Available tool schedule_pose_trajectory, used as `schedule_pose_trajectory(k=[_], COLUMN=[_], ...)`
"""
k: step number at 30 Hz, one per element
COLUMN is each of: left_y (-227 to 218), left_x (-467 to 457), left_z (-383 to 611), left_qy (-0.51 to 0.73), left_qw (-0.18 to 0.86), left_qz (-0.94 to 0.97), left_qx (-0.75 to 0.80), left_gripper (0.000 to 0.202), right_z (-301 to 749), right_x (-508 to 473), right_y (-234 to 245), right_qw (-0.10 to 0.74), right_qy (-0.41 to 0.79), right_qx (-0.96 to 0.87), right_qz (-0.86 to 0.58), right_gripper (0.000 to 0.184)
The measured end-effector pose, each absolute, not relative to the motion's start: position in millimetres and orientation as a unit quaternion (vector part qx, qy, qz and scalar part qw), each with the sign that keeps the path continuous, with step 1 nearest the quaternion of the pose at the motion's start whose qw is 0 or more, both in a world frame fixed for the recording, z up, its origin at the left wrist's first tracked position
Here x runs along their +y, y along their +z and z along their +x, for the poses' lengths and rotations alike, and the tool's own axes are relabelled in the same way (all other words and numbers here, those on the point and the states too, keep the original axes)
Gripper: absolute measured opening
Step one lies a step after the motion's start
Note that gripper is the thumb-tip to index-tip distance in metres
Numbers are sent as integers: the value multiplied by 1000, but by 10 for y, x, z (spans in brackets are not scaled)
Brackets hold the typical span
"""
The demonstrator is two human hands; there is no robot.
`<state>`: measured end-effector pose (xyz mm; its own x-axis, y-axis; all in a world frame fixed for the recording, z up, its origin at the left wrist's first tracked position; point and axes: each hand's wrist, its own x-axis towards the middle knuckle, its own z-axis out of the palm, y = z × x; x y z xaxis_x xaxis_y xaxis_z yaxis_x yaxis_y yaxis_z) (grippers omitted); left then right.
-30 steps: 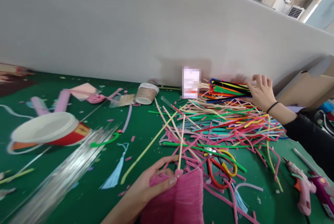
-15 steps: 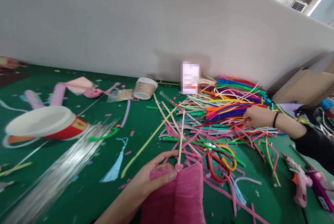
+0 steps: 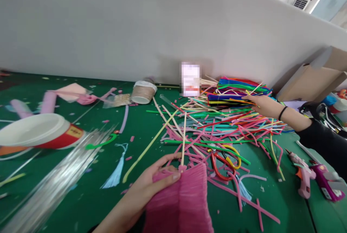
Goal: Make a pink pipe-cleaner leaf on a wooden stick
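Note:
A pink pleated piece [image 3: 180,198], its kind unclear, is gripped by my left hand [image 3: 153,182], thumb on its front near the top edge. A pale thin stick [image 3: 184,135] stands up from its middle, with a small pink bit at the base. Farther back on the right, my right hand [image 3: 261,104] has its fingers closed at the right end of a bundle of blue, yellow and black pipe cleaners [image 3: 226,100]. My fingertips are partly hidden there. Another colourful bundle [image 3: 241,83] lies just behind. Loose pink pipe cleaners [image 3: 230,130] are strewn in front.
Red-and-yellow-handled pliers or cutters [image 3: 223,168] lie amid scraps. Two glue guns, one light pink [image 3: 305,180], one purple [image 3: 326,186], rest at right. Left are a paper tub [image 3: 70,135], silvery strands [image 3: 62,178] and a blue tassel [image 3: 115,169]. A cardboard box [image 3: 300,81] stands back right.
My right hand has moved back with the bundle at its fingers. The bundle's orange side has gone from sight; blue, yellow and black now show. My left hand keeps its hold. The view has shifted slightly.

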<state>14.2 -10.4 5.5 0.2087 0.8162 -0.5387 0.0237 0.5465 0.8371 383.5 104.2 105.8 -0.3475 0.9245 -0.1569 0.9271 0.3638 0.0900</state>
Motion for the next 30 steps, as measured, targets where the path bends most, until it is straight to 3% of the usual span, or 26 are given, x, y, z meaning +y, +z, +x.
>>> schedule_pose_trajectory(k=[3, 6, 9, 14, 23, 26, 29, 30], left_y=[57, 63, 70, 79, 13, 19, 49, 56], left_x=[-108, -109, -113, -134, -122, -114, -120, -123], left_z=[145, 148, 158, 176, 149, 157, 172, 176], left_qy=[291, 282, 288, 283, 287, 285, 288, 289], left_qw=[686, 696, 689, 680, 674, 680, 685, 685], left_qz=[373, 369, 382, 406, 426, 423, 419, 419], left_qx=[553, 548, 544, 541, 531, 527, 522, 521], left_gripper=[68, 69, 68, 65, 66, 68, 66, 65], right_z=[3936, 3977, 3926, 3776, 4082, 3996, 3846, 3820], right_x=[999, 871, 685, 487, 441, 201, -33, -71], right_y=[1087, 1010, 832, 610, 1223, 1183, 954, 875], right_qw=[73, 110, 145, 147, 26, -13, 16, 13], right_qy=[-32, -62, -51, 100, 83, -3, -160, -164], right_qx=[842, 848, 833, 823, 777, 765, 829, 842], right_qz=[533, 515, 531, 540, 623, 644, 535, 513], right_gripper=[34, 21, 19, 19, 18, 17, 22, 28])
